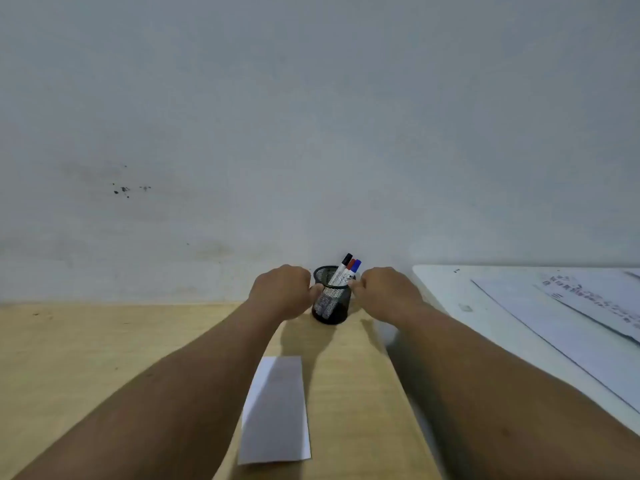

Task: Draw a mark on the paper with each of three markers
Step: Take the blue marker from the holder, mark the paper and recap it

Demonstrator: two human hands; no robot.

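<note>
A black mesh pen cup [330, 306] stands at the far edge of the wooden table [86, 358], against the wall. Three white markers lean in it: a black-capped marker [343, 268], a red-capped marker [350, 265] and a blue-capped marker [355, 266]. My left hand [282, 291] touches the cup's left side with its fingers curled. My right hand [384, 292] is at the cup's right rim, fingertips touching the lower part of the markers. A blank strip of white paper [275, 410] lies on the table between my forearms, closer to me.
A white table [450, 296] adjoins on the right, carrying several printed sheets [588, 306]. A grey wall [311, 133] rises directly behind the cup.
</note>
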